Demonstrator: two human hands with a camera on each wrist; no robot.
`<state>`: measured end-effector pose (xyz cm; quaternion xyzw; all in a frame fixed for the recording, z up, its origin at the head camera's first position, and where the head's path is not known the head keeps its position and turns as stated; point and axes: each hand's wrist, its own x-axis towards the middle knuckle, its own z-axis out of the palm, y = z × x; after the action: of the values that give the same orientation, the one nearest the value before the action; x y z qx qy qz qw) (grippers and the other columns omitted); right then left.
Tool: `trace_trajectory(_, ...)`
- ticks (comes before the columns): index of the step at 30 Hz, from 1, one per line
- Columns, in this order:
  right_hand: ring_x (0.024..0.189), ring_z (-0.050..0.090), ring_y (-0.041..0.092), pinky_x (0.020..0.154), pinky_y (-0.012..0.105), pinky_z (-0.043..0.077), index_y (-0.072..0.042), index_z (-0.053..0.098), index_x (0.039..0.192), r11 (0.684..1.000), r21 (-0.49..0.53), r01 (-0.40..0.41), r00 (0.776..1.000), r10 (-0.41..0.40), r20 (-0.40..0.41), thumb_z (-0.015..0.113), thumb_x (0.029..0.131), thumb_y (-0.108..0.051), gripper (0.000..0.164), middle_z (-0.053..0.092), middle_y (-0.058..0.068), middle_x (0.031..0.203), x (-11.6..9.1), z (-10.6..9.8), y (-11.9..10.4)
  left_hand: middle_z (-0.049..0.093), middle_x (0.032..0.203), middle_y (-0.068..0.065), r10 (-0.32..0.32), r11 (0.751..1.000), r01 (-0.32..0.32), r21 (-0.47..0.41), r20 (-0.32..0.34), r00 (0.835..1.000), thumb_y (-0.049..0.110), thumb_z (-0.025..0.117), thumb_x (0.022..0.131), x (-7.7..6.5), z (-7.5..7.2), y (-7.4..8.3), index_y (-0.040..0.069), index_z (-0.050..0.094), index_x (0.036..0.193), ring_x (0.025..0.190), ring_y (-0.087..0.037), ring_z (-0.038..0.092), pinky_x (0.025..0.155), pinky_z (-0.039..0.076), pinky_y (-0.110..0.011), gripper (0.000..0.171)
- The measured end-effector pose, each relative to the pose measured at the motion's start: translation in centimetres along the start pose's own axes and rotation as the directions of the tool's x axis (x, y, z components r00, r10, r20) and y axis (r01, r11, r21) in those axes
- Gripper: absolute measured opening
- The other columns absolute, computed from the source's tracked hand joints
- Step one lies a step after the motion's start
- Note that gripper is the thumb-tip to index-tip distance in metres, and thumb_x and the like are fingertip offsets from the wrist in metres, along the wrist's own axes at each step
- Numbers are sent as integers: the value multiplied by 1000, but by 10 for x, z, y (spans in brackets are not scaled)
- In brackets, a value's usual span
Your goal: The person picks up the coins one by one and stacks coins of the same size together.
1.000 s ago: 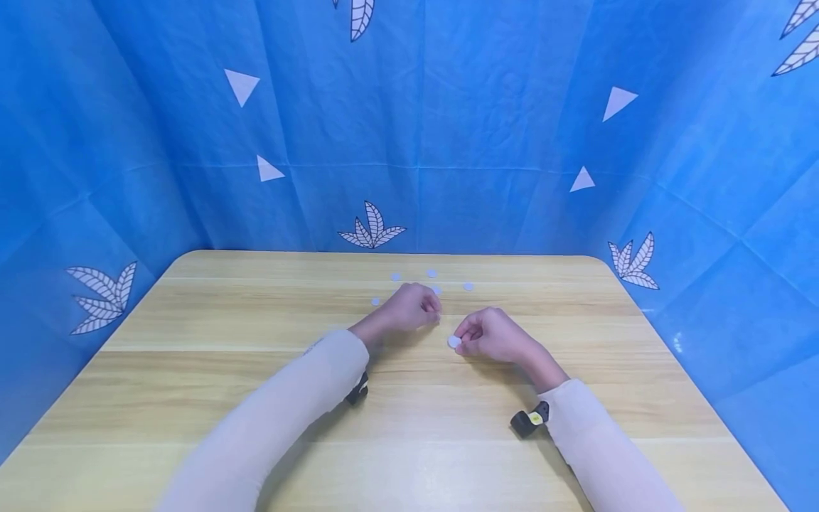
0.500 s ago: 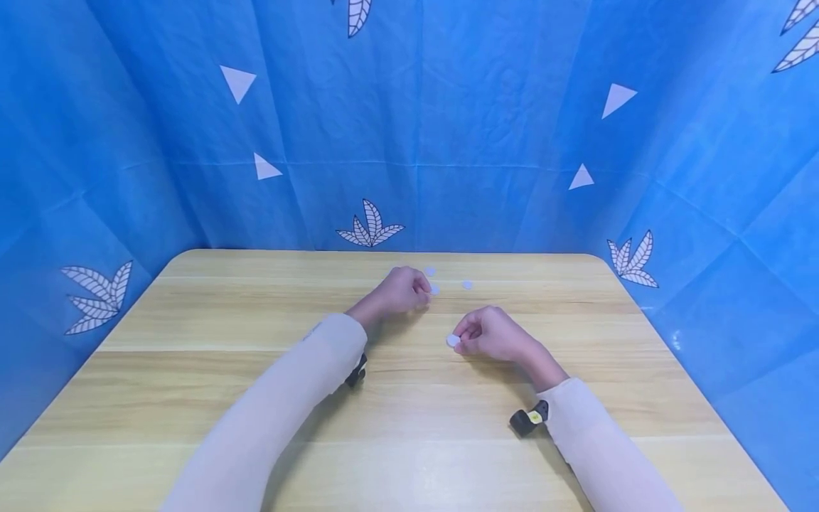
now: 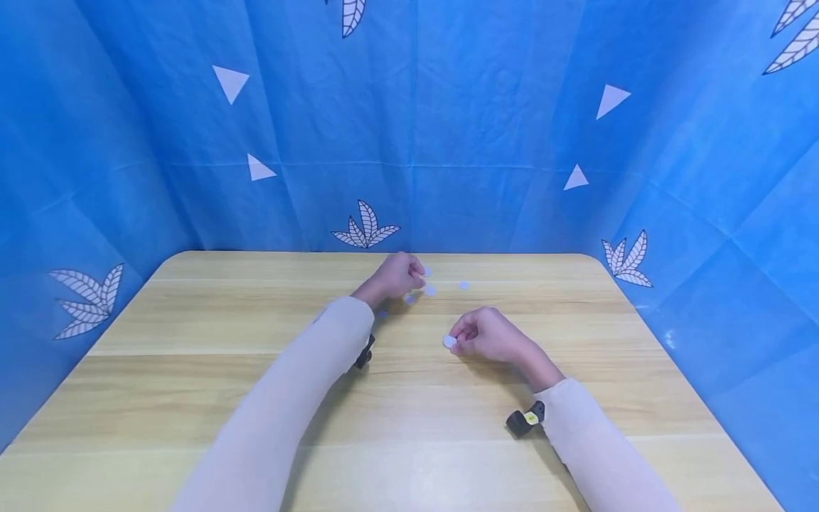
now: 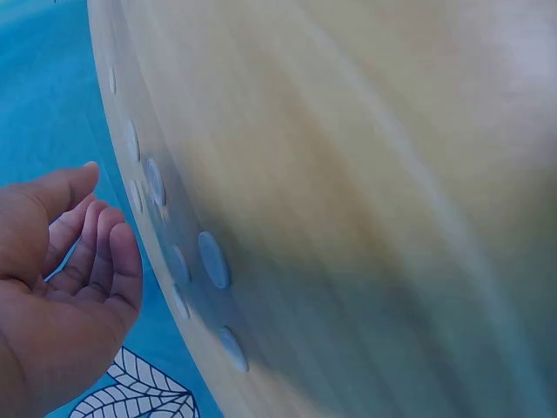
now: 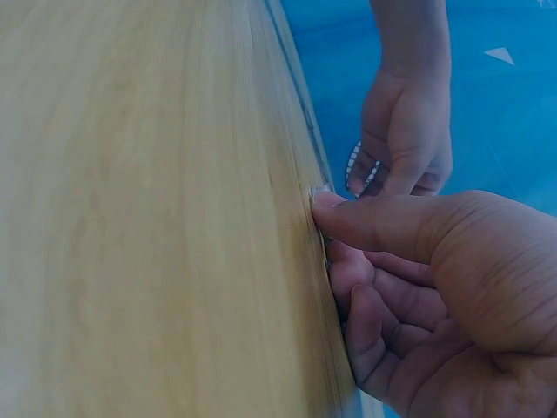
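Note:
Several small white discs lie scattered on the far part of the table, among them a disc [image 3: 431, 291] just right of my left hand [image 3: 398, 274]. In the left wrist view my left hand [image 4: 74, 279] has its thumb raised apart from loosely curved fingers, with no disc between them. Beside it a larger-looking disc [image 4: 213, 259] lies flat on the wood. My right hand [image 3: 489, 333] pinches a white disc [image 3: 450, 342] between thumb and fingers, low over the middle of the table. In the right wrist view the thumb [image 5: 374, 228] and fingers mostly hide it.
The wooden table [image 3: 422, 427] has rounded far corners. Close behind its far edge hangs a blue curtain [image 3: 486, 142] with leaf and triangle prints. Another disc [image 3: 463, 285] lies to the right. A black wrist camera [image 3: 523, 421] sits at the right cuff.
My left hand has moved away toward the far edge, uncovering discs on its near side and covering others. My right hand keeps its place and its pinch on the disc.

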<state>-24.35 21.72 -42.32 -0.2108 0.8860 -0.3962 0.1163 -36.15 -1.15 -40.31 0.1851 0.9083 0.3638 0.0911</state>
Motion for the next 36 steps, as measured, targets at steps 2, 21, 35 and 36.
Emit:
trace_trajectory(2, 77, 66, 15, 73, 33, 55, -7, 77, 96, 1000, 0, 1, 1000, -1, 2, 83, 84, -10, 14, 72, -2, 81, 0, 0, 0, 65, 102, -9, -8, 1000, 8, -20, 1, 1000, 9, 71, 96, 4, -1, 1, 0, 68, 112, 94, -22, 60, 84, 53, -31, 19)
trace_trajectory(21, 76, 65, 13, 72, 30, 55, -5, 77, 96, 1000, -4, 1, 1000, -1, -5, 84, 83, -7, 15, 72, -1, 81, 1, 0, 0, 70, 115, -14, 18, 999, -17, -46, 24, 1000, 1, 74, 91, 35, 1, -7, -2, 68, 123, 108, -25, 64, 96, 53, -31, 33)
trace_trajectory(35, 77, 66, 14, 73, 32, 56, -8, 77, 97, 1000, -12, -8, 1000, 8, 1, 83, 84, -8, 14, 72, -3, 82, 0, 1, 0, 69, 115, -10, -12, 999, 14, -42, 58, 998, 1, 77, 88, 44, 2, -16, 1, 67, 124, 111, -25, 63, 98, 52, -34, 37)
trace_trajectory(36, 77, 66, 14, 73, 32, 56, -8, 77, 97, 1000, -11, -8, 1000, 8, 1, 83, 84, -8, 14, 72, -3, 82, 0, 1, 0, 69, 115, -10, -14, 999, 17, -40, 61, 998, 1, 77, 88, 45, 2, -17, 1, 68, 124, 111, -25, 63, 98, 52, -34, 37)
